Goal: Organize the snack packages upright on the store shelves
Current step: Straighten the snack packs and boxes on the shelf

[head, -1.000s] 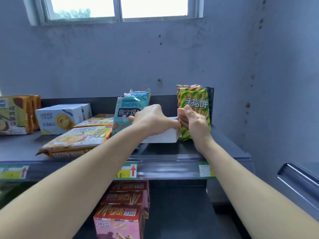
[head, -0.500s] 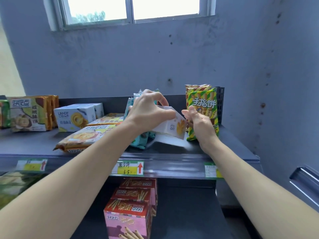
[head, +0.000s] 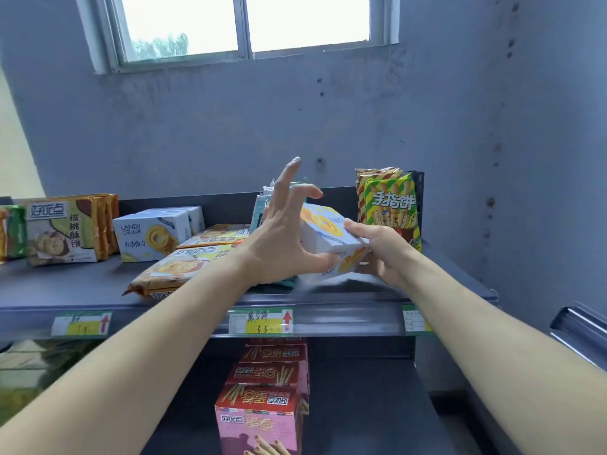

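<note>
Cookie box (head: pixel 331 231) tilted above shelf (head: pixel 65 284).
Probably light, stiff cardboard: right hand (head: pixel 387 254) grips one end; left hand (head: pixel 279 244) spread wide, thumb touching.

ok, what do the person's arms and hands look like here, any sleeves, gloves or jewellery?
Both are bare. The left hand and right hand wear no gloves, and no rings show on the visible fingers. The left forearm and right forearm are uncovered down to the frame's bottom edge: no sleeve, watch, bracelet or marking in view.
</note>
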Demonstrator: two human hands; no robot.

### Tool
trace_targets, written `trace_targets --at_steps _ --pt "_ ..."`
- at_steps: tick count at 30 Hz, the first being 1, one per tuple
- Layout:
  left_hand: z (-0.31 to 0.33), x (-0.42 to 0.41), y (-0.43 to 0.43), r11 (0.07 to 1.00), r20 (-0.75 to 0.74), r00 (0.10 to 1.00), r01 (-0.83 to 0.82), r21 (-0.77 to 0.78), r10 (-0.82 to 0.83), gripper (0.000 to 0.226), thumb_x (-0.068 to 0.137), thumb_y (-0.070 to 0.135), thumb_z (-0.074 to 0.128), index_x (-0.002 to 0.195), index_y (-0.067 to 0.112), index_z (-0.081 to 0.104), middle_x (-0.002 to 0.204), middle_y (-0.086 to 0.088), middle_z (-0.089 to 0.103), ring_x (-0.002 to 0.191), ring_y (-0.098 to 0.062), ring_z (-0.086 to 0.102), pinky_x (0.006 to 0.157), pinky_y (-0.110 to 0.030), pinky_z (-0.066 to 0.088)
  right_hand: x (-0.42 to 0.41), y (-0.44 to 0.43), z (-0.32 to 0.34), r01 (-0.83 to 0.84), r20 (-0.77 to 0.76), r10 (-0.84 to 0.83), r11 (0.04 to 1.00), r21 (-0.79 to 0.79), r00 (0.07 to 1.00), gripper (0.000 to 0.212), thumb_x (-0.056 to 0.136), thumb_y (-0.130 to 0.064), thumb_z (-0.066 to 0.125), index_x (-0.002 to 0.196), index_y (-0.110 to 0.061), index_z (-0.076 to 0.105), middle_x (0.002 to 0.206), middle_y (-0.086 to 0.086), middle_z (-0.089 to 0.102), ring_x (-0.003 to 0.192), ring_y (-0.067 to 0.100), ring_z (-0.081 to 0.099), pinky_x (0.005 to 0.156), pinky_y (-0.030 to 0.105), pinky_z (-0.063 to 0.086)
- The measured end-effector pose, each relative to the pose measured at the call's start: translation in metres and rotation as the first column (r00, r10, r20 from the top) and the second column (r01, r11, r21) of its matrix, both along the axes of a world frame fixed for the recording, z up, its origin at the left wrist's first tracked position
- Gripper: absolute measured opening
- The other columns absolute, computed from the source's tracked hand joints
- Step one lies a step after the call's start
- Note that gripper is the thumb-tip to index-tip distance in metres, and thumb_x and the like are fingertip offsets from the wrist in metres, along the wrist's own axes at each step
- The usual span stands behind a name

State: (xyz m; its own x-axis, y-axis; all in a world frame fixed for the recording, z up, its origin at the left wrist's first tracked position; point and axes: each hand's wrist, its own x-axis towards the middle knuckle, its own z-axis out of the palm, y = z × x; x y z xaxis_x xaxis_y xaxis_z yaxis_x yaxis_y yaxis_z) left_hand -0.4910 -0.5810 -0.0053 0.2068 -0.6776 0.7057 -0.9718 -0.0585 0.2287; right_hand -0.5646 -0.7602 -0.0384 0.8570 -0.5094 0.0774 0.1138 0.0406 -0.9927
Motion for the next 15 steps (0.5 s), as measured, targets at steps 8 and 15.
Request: trace_targets --at_steps 8,15 --pt "-0.005 0.017 0.024 0.990 -0.325 0.939 -0.137 -0.041 0.116 0.133 0.042 0.065 0.078 0.147 0.027 0.007 0.144 0.011 0.011 0.138 -0.013 0.012 0.115 -0.043 0.021 -0.012 0.018 0.006 0.043 0.181 -0.065 0.992 0.121 0.981 0.021 0.088 -0.035 0.061 0.104 -0.021 0.060 0.097 0.005 0.070 0.085 0.024 0.065 0.071 0.040 0.058" --pt "0.010 0.024 0.036 0.982 -0.537 0.824 0.175 -0.065 -0.182 0.093 0.070 0.027 0.080 0.146 0.034 0.027 0.127 0.008 0.034 0.115 -0.010 0.045 0.082 -0.019 0.044 -0.034 0.055 0.017 0.238 0.343 -0.308 0.943 0.231 0.888 0.024 0.092 -0.014 0.057 0.115 -0.018 0.053 0.096 0.005 0.067 0.061 0.018 0.061 0.051 0.021 0.041"
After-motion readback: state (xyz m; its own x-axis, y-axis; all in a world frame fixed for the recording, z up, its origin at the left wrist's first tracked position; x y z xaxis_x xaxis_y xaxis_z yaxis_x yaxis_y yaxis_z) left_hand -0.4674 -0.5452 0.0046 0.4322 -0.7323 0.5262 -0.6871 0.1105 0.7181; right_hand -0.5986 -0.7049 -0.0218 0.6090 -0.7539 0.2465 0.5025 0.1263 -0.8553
